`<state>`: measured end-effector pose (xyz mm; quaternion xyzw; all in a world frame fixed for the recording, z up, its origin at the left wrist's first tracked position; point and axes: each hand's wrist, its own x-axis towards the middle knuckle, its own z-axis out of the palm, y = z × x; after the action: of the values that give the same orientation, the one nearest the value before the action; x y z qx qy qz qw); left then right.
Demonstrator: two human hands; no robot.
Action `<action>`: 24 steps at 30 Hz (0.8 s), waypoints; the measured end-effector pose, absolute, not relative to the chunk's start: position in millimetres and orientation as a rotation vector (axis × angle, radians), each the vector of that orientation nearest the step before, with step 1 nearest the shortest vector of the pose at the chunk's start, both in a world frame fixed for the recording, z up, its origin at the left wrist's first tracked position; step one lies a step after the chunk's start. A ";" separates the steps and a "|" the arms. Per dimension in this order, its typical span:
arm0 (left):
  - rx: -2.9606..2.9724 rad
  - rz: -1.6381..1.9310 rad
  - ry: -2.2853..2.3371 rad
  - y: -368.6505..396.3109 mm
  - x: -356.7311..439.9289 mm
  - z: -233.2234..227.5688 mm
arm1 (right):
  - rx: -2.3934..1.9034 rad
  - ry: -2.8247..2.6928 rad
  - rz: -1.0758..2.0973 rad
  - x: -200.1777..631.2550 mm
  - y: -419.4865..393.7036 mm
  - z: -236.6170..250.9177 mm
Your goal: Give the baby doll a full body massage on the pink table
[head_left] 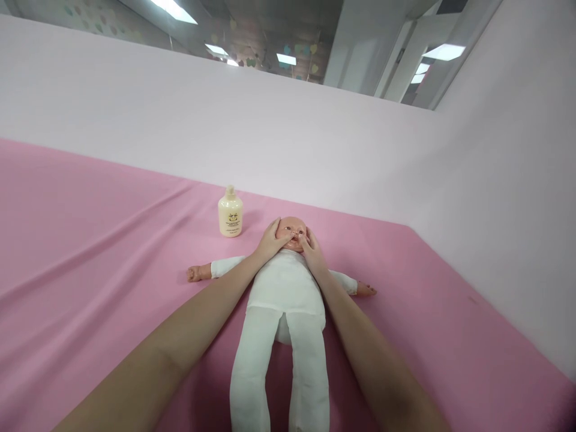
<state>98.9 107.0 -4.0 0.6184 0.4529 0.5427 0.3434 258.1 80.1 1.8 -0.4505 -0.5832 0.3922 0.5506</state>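
Note:
A baby doll (287, 287) lies on its back, head at the far end, its white cloth body and legs stretching toward me. Its arms are spread out to both sides. My left hand (271, 241) cups the left side of the doll's head, fingers along the side and thumb on the face beside the nose and mouth. On the other side my right hand (314, 251) holds the head the same way, its thumb also near the nose. Both forearms run along the doll's torso. A cream pump bottle (231, 217) stands upright left of the head.
A pink sheet (112, 240) with some creases covers the surface under the doll. White walls (270, 144) rise behind and to the right. Above the back wall, a mirror or window pane (270, 30) shows ceiling lights and a doorway.

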 end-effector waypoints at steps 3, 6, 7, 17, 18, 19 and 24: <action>1.625 1.417 1.190 107.6 99.6 -4.4 | -1.034 -1.357 1.002 258.6 78.0 3.1; 1.667 1.420 1.196 108.2 100.1 -5.6 | -1.022 -1.349 1.028 258.9 76.3 5.1; 1.678 1.420 1.203 108.3 100.2 -6.0 | -1.025 -1.348 1.022 258.9 76.1 5.7; 1.859 1.514 1.225 108.7 102.5 -6.6 | -1.189 -1.293 1.016 250.0 71.0 16.5; 1.857 1.520 1.242 109.1 103.0 -6.6 | -1.223 -1.284 1.012 248.7 68.5 18.7; 1.848 1.522 1.264 109.5 103.4 -6.7 | -1.259 -1.274 1.004 247.6 66.0 20.7; 1.819 1.527 1.287 111.5 104.0 -8.6 | -1.322 -1.274 0.999 246.4 57.6 27.5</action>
<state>104.0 111.5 -8.6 0.6571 0.4650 0.5516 0.2185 246.4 57.6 27.5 -0.5472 -0.5272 0.4132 0.5019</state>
